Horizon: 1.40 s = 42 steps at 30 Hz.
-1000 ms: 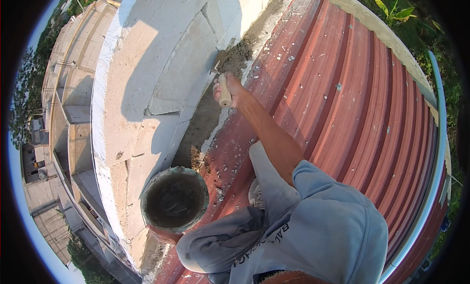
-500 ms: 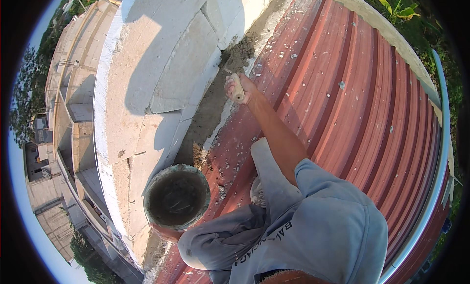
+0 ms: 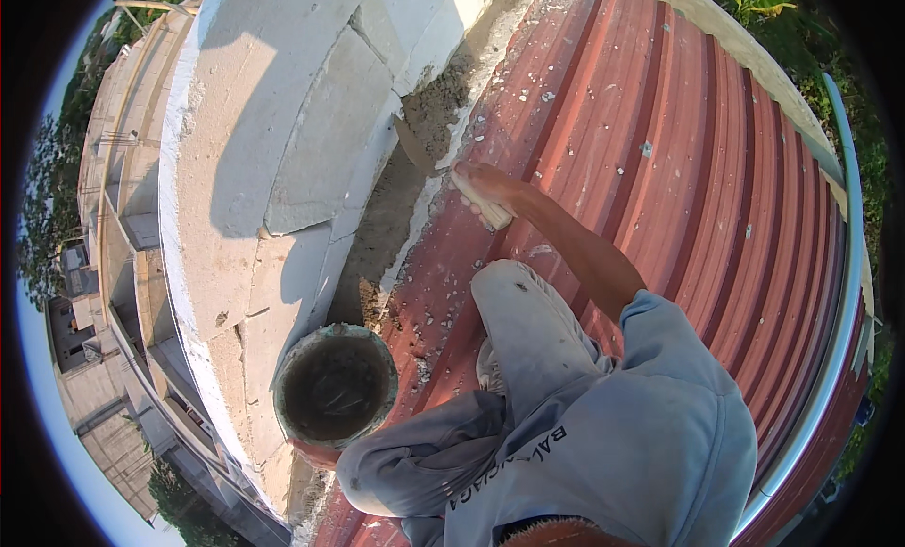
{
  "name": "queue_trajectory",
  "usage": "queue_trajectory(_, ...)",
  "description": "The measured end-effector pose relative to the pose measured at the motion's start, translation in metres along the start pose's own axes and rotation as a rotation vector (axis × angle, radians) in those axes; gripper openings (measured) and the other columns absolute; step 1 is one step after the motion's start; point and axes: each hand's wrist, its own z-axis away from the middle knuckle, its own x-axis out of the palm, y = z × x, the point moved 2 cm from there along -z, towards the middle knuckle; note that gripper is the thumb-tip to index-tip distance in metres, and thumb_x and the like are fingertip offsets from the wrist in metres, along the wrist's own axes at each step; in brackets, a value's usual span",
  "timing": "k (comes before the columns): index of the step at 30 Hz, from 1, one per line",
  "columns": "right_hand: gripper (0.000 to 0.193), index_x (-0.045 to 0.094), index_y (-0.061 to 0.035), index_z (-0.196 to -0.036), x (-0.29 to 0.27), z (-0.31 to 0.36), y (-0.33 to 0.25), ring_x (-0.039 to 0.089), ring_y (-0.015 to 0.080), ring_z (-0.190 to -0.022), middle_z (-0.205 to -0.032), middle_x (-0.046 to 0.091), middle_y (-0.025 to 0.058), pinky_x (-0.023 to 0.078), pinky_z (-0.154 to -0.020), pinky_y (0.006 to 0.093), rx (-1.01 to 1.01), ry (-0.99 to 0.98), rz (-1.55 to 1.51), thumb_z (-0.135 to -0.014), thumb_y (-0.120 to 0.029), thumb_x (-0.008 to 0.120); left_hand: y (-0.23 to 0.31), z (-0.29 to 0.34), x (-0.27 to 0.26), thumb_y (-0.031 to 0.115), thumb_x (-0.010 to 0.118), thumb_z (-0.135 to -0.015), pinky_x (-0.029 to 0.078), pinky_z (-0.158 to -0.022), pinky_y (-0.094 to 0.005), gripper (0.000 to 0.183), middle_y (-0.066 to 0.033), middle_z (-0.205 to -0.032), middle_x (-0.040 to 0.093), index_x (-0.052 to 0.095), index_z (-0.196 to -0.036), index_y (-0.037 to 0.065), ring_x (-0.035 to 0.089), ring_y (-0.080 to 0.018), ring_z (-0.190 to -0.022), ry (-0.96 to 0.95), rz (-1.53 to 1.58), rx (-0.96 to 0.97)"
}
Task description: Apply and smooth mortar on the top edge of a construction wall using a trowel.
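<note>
My right hand [image 3: 484, 191] is closed around the pale handle [image 3: 494, 217] of a trowel. The trowel's blade [image 3: 411, 144] reaches left over the strip of grey mortar [image 3: 372, 236] between the block wall and the roof sheet, by a rougher clump of mortar [image 3: 439, 102]. A round, mortar-crusted bucket [image 3: 385, 410] sits at the foot of the wall, beside my bent left knee; its inside is dark grey. Only part of my left hand [image 3: 316, 454] shows, against the near lower side of the bucket, closed on it; most of its fingers are hidden.
A cracked pale block wall [image 3: 236, 123] rises along the left. Red ribbed roof sheeting [image 3: 660, 198] spreads to the right, sprinkled with mortar crumbs. A light blue pipe [image 3: 848, 170] curves along the right edge. Beyond the wall lies an unfinished concrete building [image 3: 141, 208].
My right hand has moved slightly right and nearer, turning the trowel so that its blade now shows pointing left. The bucket and my left hand hold nearly the same place.
</note>
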Motion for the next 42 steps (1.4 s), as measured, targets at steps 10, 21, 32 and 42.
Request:
queue_trajectory(10, 0.04, 0.053, -0.0095, -0.116, -0.041, -0.006, 0.006, 0.067, 0.0365, -0.077, -0.093, 0.065, 0.0166, 0.055, -0.066, 0.0465, -0.601, 0.42, 1.617, -0.096, -0.043, 0.046, -0.006, -0.002, -0.017, 0.052, 0.053, -0.09, 0.042, -0.095, -0.0376, 0.07, -0.0183, -0.126, 0.056, 0.05, -0.132, -0.005, 0.055, -0.0257, -0.108, 0.084, -0.015, -0.089)
queue_trajectory(21, 0.035, 0.056, -0.0076, -0.113, -0.189, -0.06, -0.087, 0.068, 0.0322, -0.078, -0.087, 0.068, 0.017, 0.054, -0.07, 0.0435, -0.348, 0.574, 1.733, -0.096, -0.037, 0.047, 0.008, -0.096, 0.021, 0.051, 0.054, -0.09, 0.042, -0.095, -0.0371, 0.07, -0.018, -0.126, 0.056, 0.05, -0.132, -0.005, 0.055, -0.0254, -0.108, 0.178, -0.018, -0.142)
queue_trajectory(32, 0.016, 0.071, -0.0046, -0.071, -0.031, -0.116, -0.05, 0.069, 0.0324, -0.074, -0.08, 0.07, 0.0162, 0.056, -0.069, 0.042, -0.449, 0.152, 1.935, -0.076, -0.014, 0.06, -0.015, -0.012, -0.011, 0.05, 0.056, -0.089, 0.042, -0.095, -0.0366, 0.07, -0.0176, -0.125, 0.056, 0.05, -0.132, -0.005, 0.055, -0.0251, -0.107, 0.068, -0.029, -0.132)
queue_trajectory(42, 0.04, 0.057, 0.0019, -0.108, 0.097, 0.006, 0.075, 0.066, 0.0387, -0.085, -0.096, 0.065, 0.0238, 0.053, -0.071, 0.0483, -0.319, 0.221, 0.951, -0.093, -0.034, 0.048, -0.027, -0.017, -0.015, 0.043, 0.063, -0.087, 0.043, -0.094, -0.0347, 0.067, -0.0157, -0.123, 0.058, 0.051, -0.132, -0.004, 0.056, -0.0238, -0.106, -0.005, 0.043, -0.08)
